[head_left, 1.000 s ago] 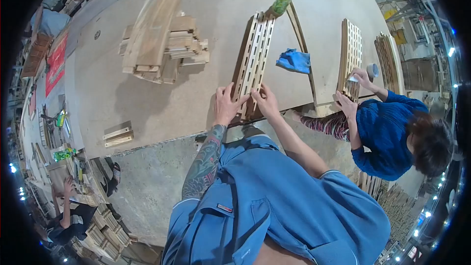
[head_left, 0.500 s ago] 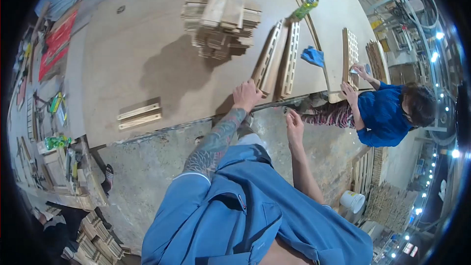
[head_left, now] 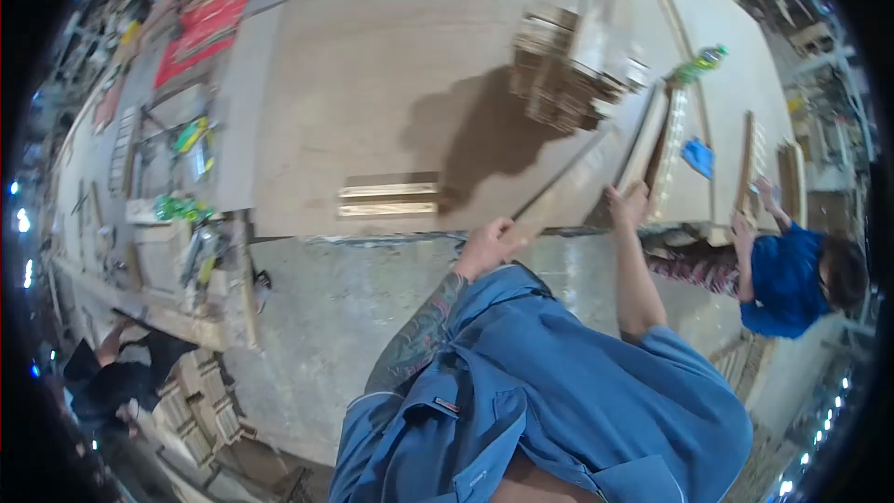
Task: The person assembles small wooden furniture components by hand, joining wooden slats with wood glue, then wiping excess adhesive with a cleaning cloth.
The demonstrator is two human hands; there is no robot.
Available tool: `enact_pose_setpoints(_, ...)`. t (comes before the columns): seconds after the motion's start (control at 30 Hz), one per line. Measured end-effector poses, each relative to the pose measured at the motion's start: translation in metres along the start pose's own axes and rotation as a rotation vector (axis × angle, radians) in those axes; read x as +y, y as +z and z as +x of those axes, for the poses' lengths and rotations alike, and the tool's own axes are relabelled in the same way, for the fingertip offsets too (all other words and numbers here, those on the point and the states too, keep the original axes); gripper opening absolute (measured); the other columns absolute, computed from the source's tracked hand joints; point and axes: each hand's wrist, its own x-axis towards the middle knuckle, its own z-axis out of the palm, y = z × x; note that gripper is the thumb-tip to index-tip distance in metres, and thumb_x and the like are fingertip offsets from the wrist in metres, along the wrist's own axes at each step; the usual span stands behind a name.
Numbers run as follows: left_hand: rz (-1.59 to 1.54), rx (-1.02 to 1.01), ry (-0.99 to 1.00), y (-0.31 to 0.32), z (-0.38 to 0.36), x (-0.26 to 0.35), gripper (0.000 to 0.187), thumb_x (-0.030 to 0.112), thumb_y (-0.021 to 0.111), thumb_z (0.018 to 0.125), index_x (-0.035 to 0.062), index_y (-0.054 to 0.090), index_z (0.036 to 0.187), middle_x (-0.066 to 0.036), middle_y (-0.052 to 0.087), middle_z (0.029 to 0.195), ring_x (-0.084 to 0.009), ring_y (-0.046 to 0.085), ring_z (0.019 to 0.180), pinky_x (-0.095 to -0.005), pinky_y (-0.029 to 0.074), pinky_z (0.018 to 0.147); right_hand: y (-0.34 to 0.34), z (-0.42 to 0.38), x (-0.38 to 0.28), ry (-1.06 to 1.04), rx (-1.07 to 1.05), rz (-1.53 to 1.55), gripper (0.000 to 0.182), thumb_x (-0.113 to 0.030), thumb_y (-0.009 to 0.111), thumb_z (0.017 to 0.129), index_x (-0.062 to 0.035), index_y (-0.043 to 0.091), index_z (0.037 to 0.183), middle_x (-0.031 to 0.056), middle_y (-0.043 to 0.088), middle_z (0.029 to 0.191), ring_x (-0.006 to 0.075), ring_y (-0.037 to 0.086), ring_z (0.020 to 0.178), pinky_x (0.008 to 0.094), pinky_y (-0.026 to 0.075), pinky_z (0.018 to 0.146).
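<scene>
My left hand [head_left: 491, 247] is closed around the near end of a flat wooden slat [head_left: 568, 188], just over the table's front edge. This slat slants away to the upper right and is slightly blurred. My right hand [head_left: 629, 206] is closed on the near end of another wooden strip [head_left: 644, 138]. Right beside it lies a slotted wooden strip [head_left: 670, 151]. A tall stack of wooden slats [head_left: 559, 74] stands beyond my hands. Two short wooden strips [head_left: 387, 200] lie on the table to the left of my left hand.
A green bottle [head_left: 700, 66] stands beyond the strips, with a blue cloth [head_left: 697, 157] nearby. At right, a co-worker in a blue top [head_left: 787, 281] handles wooden strips [head_left: 751, 163]. Another bench with tools and a red sheet [head_left: 207, 30] is at left.
My view has turned left, so the table appears farther right. My left hand has drawn a slat leftward from the strips. My right hand has risen from below the table edge onto a strip.
</scene>
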Motion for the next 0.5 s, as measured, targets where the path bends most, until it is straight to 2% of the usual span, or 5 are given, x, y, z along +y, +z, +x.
enact_pose_setpoints(0.07,0.150,-0.005,-0.011,-0.048,-0.036,0.023,0.048,0.033,0.074,0.086,0.0019,0.062,0.121,-0.018,0.069,0.111,-0.0284,0.068,0.103,-0.0360,0.052,0.089,0.014,-0.019,0.023,-0.220,0.141,0.067,0.099,-0.038,0.088,0.069,0.0056,0.037,0.142,0.0226,0.053,0.136,0.0371,0.056,0.122,0.0434,0.044,0.104)
enact_pose_setpoints(0.17,0.238,0.066,-0.063,-0.126,-0.102,0.028,0.043,0.028,0.073,0.088,0.0008,0.062,0.120,-0.017,0.069,0.112,-0.0263,0.068,0.104,-0.0353,0.052,0.089,0.008,-0.086,0.032,-0.002,-0.468,0.684,0.083,-0.010,0.077,0.080,-0.0007,0.025,0.143,0.0184,0.059,0.120,0.0262,0.063,0.104,0.0338,0.054,0.080)
enact_pose_setpoints(0.3,0.105,0.314,-0.265,-0.207,-0.194,0.008,0.042,0.024,0.073,0.088,0.0013,0.060,0.122,-0.017,0.069,0.105,-0.0292,0.067,0.099,-0.0380,0.051,0.087,0.011,-0.175,0.067,0.106,-0.592,0.529,0.055,-0.004,0.069,0.083,-0.0054,0.045,0.132,0.0105,0.062,0.105,0.0180,0.063,0.092,0.0307,0.053,0.072)
enact_pose_setpoints(0.37,0.175,0.530,-0.335,-0.237,-0.205,-0.018,0.041,0.021,0.072,0.090,0.0006,0.060,0.123,-0.018,0.068,0.107,-0.0295,0.067,0.100,-0.0380,0.051,0.088,-0.005,-0.214,0.071,0.319,-0.646,0.526,0.044,-0.002,0.067,0.083,-0.0048,0.052,0.124,0.0085,0.062,0.103,0.0165,0.062,0.092,0.0304,0.052,0.073)
enact_pose_setpoints(0.5,0.437,0.874,-0.225,-0.309,-0.150,-0.079,0.040,0.021,0.069,0.092,0.0001,0.058,0.124,-0.022,0.065,0.116,-0.0354,0.064,0.107,-0.0406,0.051,0.092,0.004,-0.266,0.102,0.149,-0.595,0.457,0.042,-0.001,0.065,0.083,-0.0053,0.054,0.124,0.0078,0.063,0.102,0.0172,0.062,0.088,0.0310,0.053,0.073)
